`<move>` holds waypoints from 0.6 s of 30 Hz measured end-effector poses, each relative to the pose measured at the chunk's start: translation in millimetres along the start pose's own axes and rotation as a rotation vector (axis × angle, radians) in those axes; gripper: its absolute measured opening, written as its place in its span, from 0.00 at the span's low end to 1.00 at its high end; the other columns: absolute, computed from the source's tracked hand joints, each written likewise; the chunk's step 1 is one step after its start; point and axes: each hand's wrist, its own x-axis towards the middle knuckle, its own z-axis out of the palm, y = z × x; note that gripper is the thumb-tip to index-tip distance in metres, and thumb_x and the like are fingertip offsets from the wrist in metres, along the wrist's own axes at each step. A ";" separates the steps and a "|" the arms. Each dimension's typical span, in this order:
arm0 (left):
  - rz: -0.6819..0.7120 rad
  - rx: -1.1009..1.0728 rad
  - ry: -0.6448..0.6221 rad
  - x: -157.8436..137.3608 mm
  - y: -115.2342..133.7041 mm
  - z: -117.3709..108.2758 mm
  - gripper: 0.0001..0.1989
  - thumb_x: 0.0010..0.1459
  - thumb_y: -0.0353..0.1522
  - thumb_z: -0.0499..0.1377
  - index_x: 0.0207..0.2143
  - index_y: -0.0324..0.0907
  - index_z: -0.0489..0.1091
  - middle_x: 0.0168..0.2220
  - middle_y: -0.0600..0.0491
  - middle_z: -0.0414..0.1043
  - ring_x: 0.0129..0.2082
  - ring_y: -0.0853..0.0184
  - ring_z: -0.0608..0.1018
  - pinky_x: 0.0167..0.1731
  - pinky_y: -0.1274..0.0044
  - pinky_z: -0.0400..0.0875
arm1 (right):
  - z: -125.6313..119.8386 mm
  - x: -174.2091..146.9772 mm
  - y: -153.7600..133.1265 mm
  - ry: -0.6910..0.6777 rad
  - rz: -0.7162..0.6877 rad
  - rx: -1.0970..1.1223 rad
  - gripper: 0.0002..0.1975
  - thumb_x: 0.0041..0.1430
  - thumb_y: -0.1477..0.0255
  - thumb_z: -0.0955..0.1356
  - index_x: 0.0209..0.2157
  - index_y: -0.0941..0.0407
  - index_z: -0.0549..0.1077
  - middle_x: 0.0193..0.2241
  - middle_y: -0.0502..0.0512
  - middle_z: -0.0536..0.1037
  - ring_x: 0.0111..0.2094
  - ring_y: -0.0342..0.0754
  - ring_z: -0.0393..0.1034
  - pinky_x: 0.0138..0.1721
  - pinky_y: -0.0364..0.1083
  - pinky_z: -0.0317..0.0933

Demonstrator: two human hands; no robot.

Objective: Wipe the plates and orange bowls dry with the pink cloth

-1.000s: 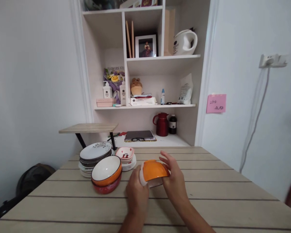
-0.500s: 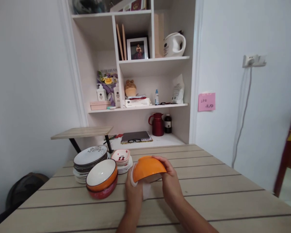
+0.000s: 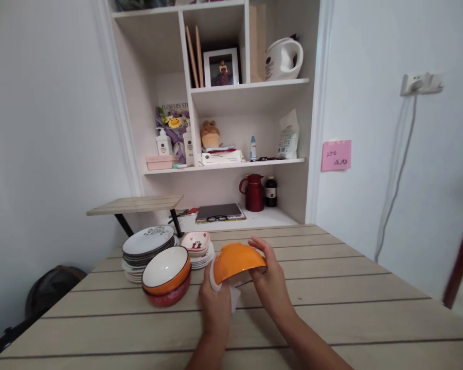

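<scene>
An orange bowl [image 3: 237,261] is held tilted, its outside facing up, above the table between both hands. My left hand [image 3: 215,303] grips its left rim through a white cloth or tissue [image 3: 234,297], which hangs below the bowl; those fingertips are largely hidden. On the right rim, my right hand [image 3: 270,280] has its fingers over the outside and its thumb at the inner edge. Left of the hands, another orange bowl [image 3: 167,272] with a white inside sits on a red bowl [image 3: 170,297].
Behind the bowls are stacked large plates [image 3: 148,240], small saucers [image 3: 204,258] and square patterned dishes [image 3: 195,241]. A raised wooden stand [image 3: 135,204] is at the back left. Beyond the wooden table [image 3: 332,308], shelves hold a red jug [image 3: 253,194], a dark bottle [image 3: 270,192] and a laptop [image 3: 218,211].
The held bowl has tilted a little, its right side lower. My right-hand fingers have shifted slightly on its rim. The whole view has moved slightly too.
</scene>
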 end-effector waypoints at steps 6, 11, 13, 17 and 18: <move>0.070 0.208 -0.023 -6.6 -1.1 -6.7 0.31 0.41 0.24 0.61 0.51 0.50 0.73 0.48 0.50 0.79 0.48 0.55 0.78 0.49 0.68 0.70 | -4.3 1.2 1.6 -0.034 -0.182 -0.177 0.29 0.44 0.81 0.61 0.49 0.51 0.73 0.49 0.55 0.77 0.50 0.55 0.70 0.52 0.54 0.62; 0.120 0.164 -0.074 -5.7 -1.7 -7.2 0.32 0.38 0.23 0.62 0.50 0.49 0.74 0.49 0.49 0.77 0.49 0.53 0.78 0.50 0.67 0.70 | -10.7 4.9 1.6 -0.049 -0.094 -0.069 0.24 0.44 0.79 0.61 0.43 0.53 0.77 0.43 0.55 0.81 0.46 0.55 0.73 0.49 0.52 0.64; 0.109 0.018 -0.075 -4.9 -1.1 -2.5 0.30 0.38 0.26 0.65 0.48 0.47 0.73 0.48 0.48 0.78 0.49 0.53 0.78 0.49 0.68 0.71 | -11.1 4.3 0.0 -0.045 -0.044 0.037 0.22 0.46 0.77 0.63 0.43 0.52 0.77 0.45 0.55 0.80 0.48 0.56 0.72 0.50 0.52 0.64; -0.030 -0.311 -0.100 -3.6 -1.6 8.4 0.24 0.40 0.34 0.66 0.44 0.42 0.73 0.41 0.48 0.80 0.44 0.56 0.80 0.45 0.70 0.74 | -1.8 -1.3 -0.6 -0.003 0.207 0.333 0.17 0.50 0.72 0.66 0.43 0.51 0.75 0.46 0.55 0.79 0.45 0.55 0.73 0.41 0.49 0.68; -0.063 -0.348 -0.103 -3.4 -2.5 9.7 0.23 0.41 0.36 0.66 0.43 0.42 0.73 0.41 0.47 0.80 0.44 0.56 0.80 0.45 0.70 0.74 | 2.0 -3.0 0.3 0.000 0.268 0.408 0.16 0.50 0.71 0.67 0.43 0.50 0.75 0.46 0.54 0.79 0.43 0.54 0.74 0.39 0.48 0.68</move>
